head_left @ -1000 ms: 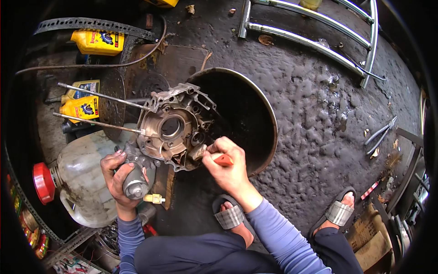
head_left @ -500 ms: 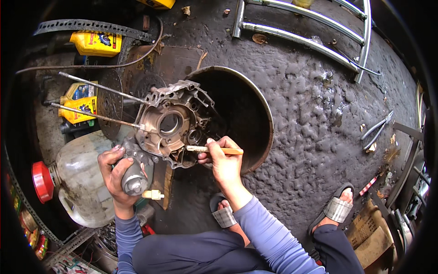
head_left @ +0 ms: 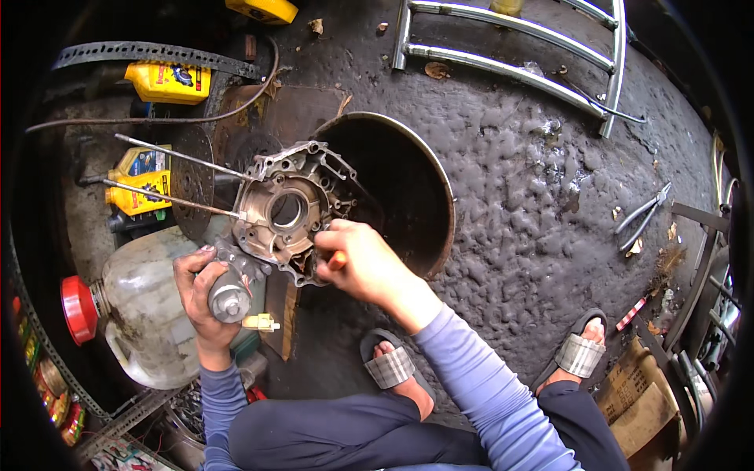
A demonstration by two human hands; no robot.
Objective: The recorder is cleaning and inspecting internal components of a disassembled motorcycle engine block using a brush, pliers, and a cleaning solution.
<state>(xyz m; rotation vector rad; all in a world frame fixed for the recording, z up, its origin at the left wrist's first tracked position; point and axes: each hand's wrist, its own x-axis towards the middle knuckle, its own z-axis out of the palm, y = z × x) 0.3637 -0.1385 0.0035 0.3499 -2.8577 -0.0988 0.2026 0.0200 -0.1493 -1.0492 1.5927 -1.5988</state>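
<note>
Your right hand (head_left: 361,255) has rolled over since the earlier frame, so the slim orange-handled tool (head_left: 338,260), seen crosswise then, now shows mainly its orange end. Your fingers are closed around it; its far tip is hidden.

Take the wide, round, dark metal basin (head_left: 408,188) as landmark. Lying over its left rim is the grey-brown cast-metal engine casing (head_left: 271,235). Your right hand is at the basin's lower-left edge, over the casing's lower-right part, so most of the casing lies up and left of that grip. Your left hand (head_left: 203,298) is farther out to the basin's lower left, wrapped around the grey metal cylinder (head_left: 230,302) beside the casing.

The tool's long axis is foreshortened, handle end toward the camera. Your casing's bored face is turned up; its two long steel studs (head_left: 181,155) point away from the basin, toward the upper left.
</note>
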